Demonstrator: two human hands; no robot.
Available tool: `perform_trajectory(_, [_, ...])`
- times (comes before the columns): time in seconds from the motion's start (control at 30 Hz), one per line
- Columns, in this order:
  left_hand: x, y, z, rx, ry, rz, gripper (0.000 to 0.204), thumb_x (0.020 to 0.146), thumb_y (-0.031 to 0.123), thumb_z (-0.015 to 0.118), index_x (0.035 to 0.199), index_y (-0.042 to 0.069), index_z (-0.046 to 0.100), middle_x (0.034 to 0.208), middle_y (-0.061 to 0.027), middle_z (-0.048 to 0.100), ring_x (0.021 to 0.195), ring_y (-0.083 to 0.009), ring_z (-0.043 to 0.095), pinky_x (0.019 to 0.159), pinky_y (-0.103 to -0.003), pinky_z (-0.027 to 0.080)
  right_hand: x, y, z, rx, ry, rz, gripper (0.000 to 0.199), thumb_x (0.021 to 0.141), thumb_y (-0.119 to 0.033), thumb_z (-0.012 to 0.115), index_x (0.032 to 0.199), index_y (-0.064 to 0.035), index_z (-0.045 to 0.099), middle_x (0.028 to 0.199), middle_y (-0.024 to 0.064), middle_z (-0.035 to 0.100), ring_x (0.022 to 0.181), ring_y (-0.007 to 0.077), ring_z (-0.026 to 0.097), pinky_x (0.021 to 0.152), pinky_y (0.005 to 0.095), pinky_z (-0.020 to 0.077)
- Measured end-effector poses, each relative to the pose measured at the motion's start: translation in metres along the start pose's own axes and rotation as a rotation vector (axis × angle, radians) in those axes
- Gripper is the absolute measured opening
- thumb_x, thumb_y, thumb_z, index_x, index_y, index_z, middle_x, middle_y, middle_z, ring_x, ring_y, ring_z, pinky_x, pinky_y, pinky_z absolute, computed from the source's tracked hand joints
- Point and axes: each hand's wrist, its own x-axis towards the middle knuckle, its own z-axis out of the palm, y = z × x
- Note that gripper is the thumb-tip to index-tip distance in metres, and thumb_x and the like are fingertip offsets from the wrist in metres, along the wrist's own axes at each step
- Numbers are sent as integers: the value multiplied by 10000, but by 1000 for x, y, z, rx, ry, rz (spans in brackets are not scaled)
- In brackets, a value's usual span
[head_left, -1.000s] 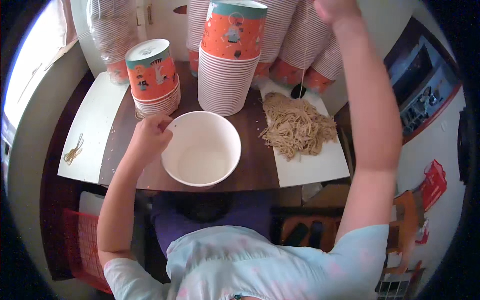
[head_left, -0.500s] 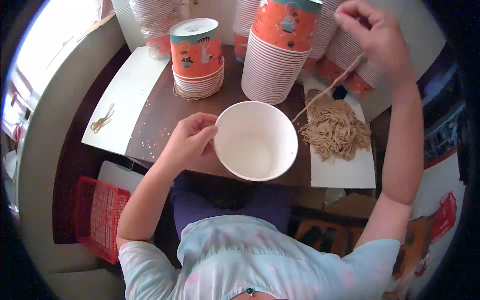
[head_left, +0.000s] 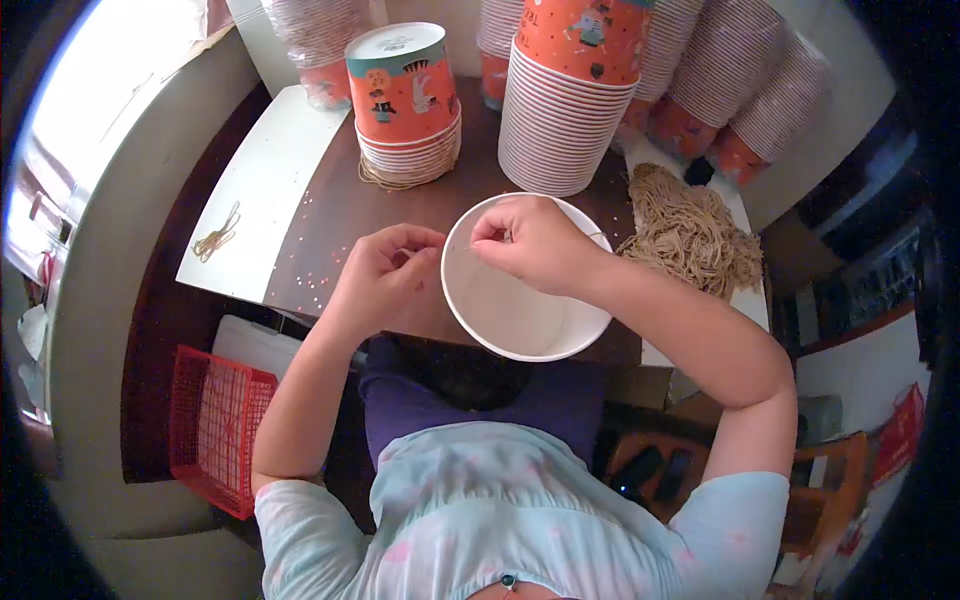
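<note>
Head view shows both hands working close together over a white paper bowl (head_left: 520, 310). Right hand (head_left: 535, 243) is pinched shut above the bowl's near-left rim, apparently on a thin string that is too fine to make out clearly. Left hand (head_left: 392, 270), just beside it, has its fingertips also drawn together, apparently taking the other end at the rim. The bowl sits at the counter (head_left: 340, 215) edge directly under the hands, judged so that both can reach its rim without stretching. Beyond the right hand lies a loose heap of tan strings (head_left: 690, 235), within easy reach for supply. Ahead of the hands stand a tall stack of orange printed bowls (head_left: 572, 110) and a shorter stack (head_left: 405, 105). A red basket (head_left: 220, 425) sits below the left forearm.
</note>
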Motion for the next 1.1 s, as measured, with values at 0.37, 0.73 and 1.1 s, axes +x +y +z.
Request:
perform_trajectory(0.37, [6,-9,1,44,-19,7,186,895,82,557,1028,-28,626,803,-25,641,694,-67,564,614,-213,463,4,1,6,-27,14,26,124,764,-90,616,770,32,632,739,104,604,668,160,581,620,300,464])
perform_trajectory(0.73, [7,-8,1,53,-16,1,200,891,78,558,1036,-45,621,810,-38,644,684,-75,559,620,-217,464,8,3,11,-34,7,66,129,773,-94,596,743,27,627,683,91,606,634,144,567,600,301,453])
perform_trajectory(1.1, [11,-11,1,22,-23,35,210,849,61,563,1009,-51,638,767,-33,640,625,-45,525,556,-205,436,9,3,12,68,-11,122,137,808,-103,593,738,6,637,629,8,581,592,62,507,545,256,425])
